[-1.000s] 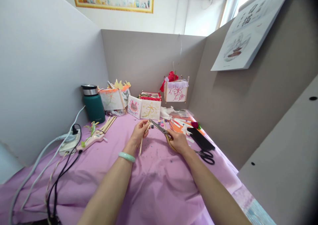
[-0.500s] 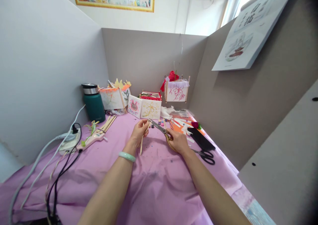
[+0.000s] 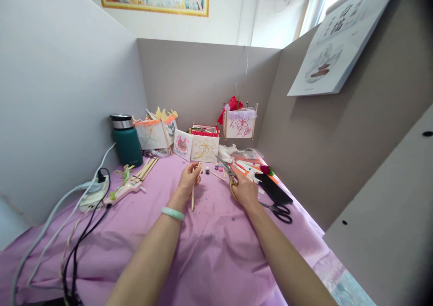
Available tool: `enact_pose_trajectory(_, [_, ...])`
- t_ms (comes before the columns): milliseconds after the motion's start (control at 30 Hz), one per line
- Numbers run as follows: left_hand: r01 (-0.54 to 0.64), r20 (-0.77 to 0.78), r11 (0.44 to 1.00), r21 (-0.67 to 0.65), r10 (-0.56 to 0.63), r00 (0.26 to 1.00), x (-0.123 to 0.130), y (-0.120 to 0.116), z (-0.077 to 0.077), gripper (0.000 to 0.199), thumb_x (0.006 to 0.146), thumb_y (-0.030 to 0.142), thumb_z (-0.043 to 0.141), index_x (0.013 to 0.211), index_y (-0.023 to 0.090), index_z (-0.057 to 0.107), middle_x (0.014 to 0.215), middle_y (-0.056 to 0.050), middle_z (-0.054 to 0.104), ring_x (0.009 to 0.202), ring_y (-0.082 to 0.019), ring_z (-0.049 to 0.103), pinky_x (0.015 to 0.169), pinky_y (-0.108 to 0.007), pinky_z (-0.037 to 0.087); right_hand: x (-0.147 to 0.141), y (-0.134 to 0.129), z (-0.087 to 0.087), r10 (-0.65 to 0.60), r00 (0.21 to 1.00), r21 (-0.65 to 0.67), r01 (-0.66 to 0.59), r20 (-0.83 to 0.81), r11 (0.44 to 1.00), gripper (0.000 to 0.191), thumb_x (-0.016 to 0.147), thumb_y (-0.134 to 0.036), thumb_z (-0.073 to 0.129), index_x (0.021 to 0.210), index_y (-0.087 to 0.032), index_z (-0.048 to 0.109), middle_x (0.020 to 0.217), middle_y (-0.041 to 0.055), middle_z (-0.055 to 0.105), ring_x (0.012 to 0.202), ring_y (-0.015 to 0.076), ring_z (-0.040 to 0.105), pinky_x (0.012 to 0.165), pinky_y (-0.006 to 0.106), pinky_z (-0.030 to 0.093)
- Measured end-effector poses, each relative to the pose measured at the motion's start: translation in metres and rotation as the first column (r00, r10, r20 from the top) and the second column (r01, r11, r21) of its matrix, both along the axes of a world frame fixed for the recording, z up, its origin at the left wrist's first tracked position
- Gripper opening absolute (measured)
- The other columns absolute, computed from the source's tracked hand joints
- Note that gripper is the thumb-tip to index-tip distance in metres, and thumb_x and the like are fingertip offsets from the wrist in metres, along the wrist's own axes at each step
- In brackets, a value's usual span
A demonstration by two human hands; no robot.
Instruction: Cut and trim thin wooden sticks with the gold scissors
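Note:
Thin wooden sticks (image 3: 192,198) are pinched in my left hand (image 3: 190,179), one hanging down below the fingers. My right hand (image 3: 246,189) is closed round the gold handle of a pair of scissors (image 3: 225,165), whose blades point up and to the left, apart from the sticks. A short loose stick (image 3: 218,176) lies on the purple cloth (image 3: 209,238) between the hands. Small paint pots (image 3: 207,171) stand just beyond them.
At the left are a green bottle (image 3: 127,141), a glue gun (image 3: 125,192), more sticks and a power strip (image 3: 94,193) with cables. Decorated paper lanterns (image 3: 205,149) stand behind. To the right lie a black phone (image 3: 273,189) and black-handled scissors (image 3: 281,212).
The scissors have moved right, away from the sticks, and their blades tilt more upward. A short stick now shows on the cloth. My left hand has barely moved.

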State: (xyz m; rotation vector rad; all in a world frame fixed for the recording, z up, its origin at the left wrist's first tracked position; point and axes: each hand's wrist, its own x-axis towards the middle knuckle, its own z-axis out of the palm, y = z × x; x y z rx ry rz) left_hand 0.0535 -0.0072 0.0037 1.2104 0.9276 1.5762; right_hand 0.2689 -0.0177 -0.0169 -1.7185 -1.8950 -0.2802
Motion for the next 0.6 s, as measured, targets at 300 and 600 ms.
enact_pose_trajectory(300, [-0.056, -0.005, 0.995, -0.083, 0.056, 0.998, -0.006, 0.006, -0.007, 0.053, 0.070, 0.030, 0.067, 0.118, 0.020, 0.048, 0.073, 0.003, 0.055, 0.050, -0.007, 0.050, 0.045, -0.018, 0.039, 0.028, 0.010, 0.002, -0.260, 0.964, -0.188, 0.266, 0.058, 0.945, 0.040, 0.084, -0.033, 0.048, 0.120, -0.016, 0.053, 0.095, 0.0141, 0.067, 0.090, 0.0278, 0.064, 0.069, 0.033, 0.044])
enact_pose_trajectory(600, [0.081, 0.191, 0.972, -0.223, -0.038, 0.981, -0.009, 0.005, -0.004, 0.056, 0.081, 0.064, 0.042, 0.091, 0.014, 0.065, 0.106, -0.016, 0.065, 0.100, -0.024, 0.060, 0.076, -0.033, 0.049, 0.023, 0.007, 0.004, -0.274, 0.957, -0.242, 0.290, 0.096, 0.926, 0.032, 0.085, -0.027, 0.045, 0.108, -0.011, 0.061, 0.086, 0.0179, 0.067, 0.087, 0.0299, 0.064, 0.071, 0.037, 0.045])
